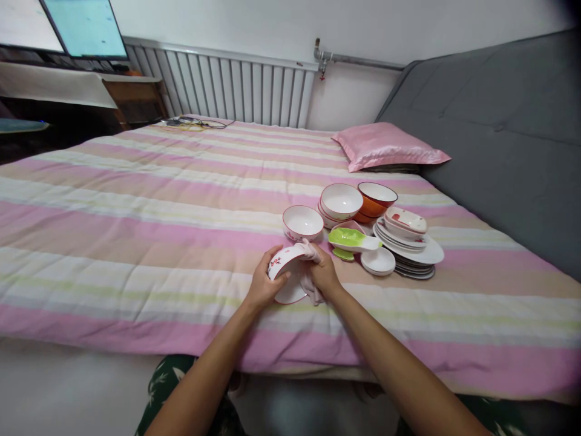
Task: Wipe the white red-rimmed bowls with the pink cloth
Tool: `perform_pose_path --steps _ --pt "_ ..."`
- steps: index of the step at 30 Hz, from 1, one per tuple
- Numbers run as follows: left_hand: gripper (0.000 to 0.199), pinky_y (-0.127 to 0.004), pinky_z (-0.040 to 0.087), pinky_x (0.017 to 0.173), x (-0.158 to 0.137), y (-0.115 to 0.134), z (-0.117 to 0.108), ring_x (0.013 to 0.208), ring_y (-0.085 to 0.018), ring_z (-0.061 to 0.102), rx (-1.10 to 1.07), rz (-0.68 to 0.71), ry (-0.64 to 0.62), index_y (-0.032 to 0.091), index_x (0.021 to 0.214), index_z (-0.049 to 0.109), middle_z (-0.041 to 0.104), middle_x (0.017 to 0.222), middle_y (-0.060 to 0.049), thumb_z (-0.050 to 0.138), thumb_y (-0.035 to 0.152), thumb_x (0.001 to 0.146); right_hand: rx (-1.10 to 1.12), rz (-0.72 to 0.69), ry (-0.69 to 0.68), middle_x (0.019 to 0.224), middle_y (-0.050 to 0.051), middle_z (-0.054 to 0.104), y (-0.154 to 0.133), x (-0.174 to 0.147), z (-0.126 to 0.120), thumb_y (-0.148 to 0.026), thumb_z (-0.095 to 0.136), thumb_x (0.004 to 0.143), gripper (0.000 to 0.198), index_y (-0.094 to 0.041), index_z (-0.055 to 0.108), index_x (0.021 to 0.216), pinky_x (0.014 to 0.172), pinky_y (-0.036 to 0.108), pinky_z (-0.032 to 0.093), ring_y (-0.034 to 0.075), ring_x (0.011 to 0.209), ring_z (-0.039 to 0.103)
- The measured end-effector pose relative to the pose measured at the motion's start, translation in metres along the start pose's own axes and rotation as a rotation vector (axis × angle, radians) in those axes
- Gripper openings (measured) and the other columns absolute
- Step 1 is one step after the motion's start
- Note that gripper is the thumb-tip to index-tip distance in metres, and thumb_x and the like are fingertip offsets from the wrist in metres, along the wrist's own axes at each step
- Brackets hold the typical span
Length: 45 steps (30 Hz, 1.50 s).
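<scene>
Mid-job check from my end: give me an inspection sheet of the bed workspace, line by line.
Surface: striped quilt spread over the bed, lying flat.
Job's things: white bowl with red pattern held tilted above the quilt; pale pink cloth pressed against it.
Clutter: white bowl standing alone; stacked white bowls; orange bowl; green dish; plate stack with a small oblong dish on top; small saucer.
Grippers: left hand grips the bowl's side; right hand holds the cloth at the bowl.
Cables: a tangle of cables at the quilt's far edge.
Surroundings: radiator, pink pillow, grey headboard, monitor.
</scene>
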<state>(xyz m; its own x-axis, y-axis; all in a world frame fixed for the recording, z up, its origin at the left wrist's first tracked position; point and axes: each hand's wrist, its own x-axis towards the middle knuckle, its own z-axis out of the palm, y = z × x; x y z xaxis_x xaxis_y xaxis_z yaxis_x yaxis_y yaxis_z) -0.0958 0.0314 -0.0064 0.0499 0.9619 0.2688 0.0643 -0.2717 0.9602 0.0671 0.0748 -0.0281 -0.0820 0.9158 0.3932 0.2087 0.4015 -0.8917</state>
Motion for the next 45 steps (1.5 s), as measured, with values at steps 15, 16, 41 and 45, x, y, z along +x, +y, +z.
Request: perform_pose_path --steps 15,16,41,45 --pt "0.078 -0.040 0.040 0.094 -0.006 -0.003 -0.005 0.113 -0.030 0.050 -0.206 0.086 -0.088 0.019 0.130 0.043 0.052 0.125 -0.012 0.070 0.051 0.064 -0.329 -0.098 -0.101 0.103 0.002 0.070 -0.054 0.006 -0.019 -0.007 0.044 0.068 0.050 -0.022 0.063 0.112 0.079 0.028 0.046 0.021 0.094 0.062" --pt "0.081 -0.040 0.040 0.095 -0.007 -0.005 -0.005 0.116 -0.031 0.049 -0.252 0.085 -0.114 0.020 0.132 0.041 0.052 0.126 -0.012 0.070 0.053 0.064 -0.373 -0.122 -0.128 0.103 0.001 0.069 -0.065 0.009 -0.023 -0.006 0.046 0.067 0.049 -0.024 0.064 0.109 0.080 0.028 0.045 0.021 0.095 0.061" --pt "0.068 -0.043 0.044 0.093 -0.001 -0.006 -0.003 0.110 -0.032 0.055 -0.001 0.016 -0.119 0.011 0.124 0.048 0.060 0.120 -0.014 0.071 0.038 0.065 -0.618 -0.247 -0.154 0.098 0.002 0.069 -0.068 0.007 -0.013 -0.006 0.047 0.067 0.045 -0.024 0.065 0.105 0.072 0.026 0.043 0.020 0.088 0.062" --pt "0.069 -0.043 0.045 0.091 -0.002 -0.005 -0.003 0.110 -0.031 0.056 -0.010 -0.009 -0.116 0.014 0.124 0.049 0.060 0.120 -0.013 0.072 0.040 0.065 -0.510 -0.206 -0.095 0.095 0.002 0.070 -0.060 0.005 -0.014 -0.005 0.045 0.066 0.047 -0.024 0.066 0.103 0.074 0.026 0.045 0.020 0.087 0.062"
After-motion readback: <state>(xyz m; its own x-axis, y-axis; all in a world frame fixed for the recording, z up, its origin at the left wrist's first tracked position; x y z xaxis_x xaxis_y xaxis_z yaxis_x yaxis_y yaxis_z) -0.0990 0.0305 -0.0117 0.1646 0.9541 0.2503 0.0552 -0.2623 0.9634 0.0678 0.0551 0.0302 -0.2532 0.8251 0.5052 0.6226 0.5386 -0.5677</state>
